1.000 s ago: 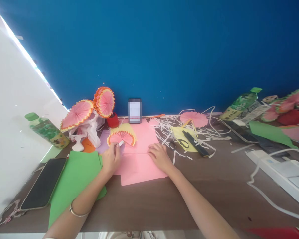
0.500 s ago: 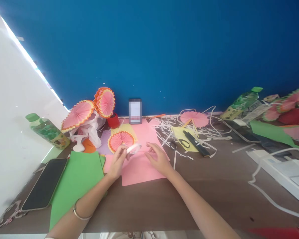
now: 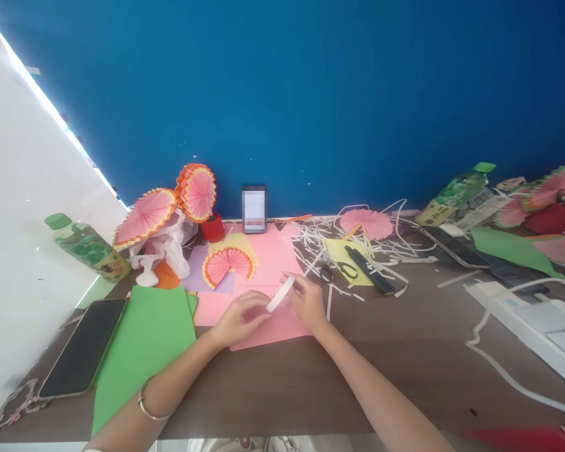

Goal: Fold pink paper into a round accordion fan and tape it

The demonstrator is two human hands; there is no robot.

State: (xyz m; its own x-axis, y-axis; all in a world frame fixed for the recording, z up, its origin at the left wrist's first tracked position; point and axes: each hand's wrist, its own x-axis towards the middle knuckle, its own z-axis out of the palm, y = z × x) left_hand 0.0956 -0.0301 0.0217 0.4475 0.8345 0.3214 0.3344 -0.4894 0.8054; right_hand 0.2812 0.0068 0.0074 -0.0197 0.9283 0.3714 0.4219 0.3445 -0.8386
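Observation:
Both my hands meet over a pink paper sheet [image 3: 282, 326] on the brown table [image 3: 339, 383]. A short white paper strip [image 3: 280, 294] runs between them: my left hand [image 3: 240, 319] pinches its lower end and my right hand [image 3: 307, 302] pinches its upper end. Just behind lies a half-open pink fan with an orange and yellow rim [image 3: 228, 264] on pink and lilac sheets.
Left: green paper [image 3: 141, 345], a dark phone [image 3: 82, 346], a green-capped bottle [image 3: 87, 246], two pink fans [image 3: 169, 204] over a white bag. Back: a small upright phone [image 3: 254, 209], a red spool. Right: white paper trimmings [image 3: 358, 242], scissors, a black marker [image 3: 370, 271], a white power strip [image 3: 532, 320], another bottle.
My left hand came away from the small fan carrying the white strip toward me. My right hand lifted off the pink sheet and took the strip's other end.

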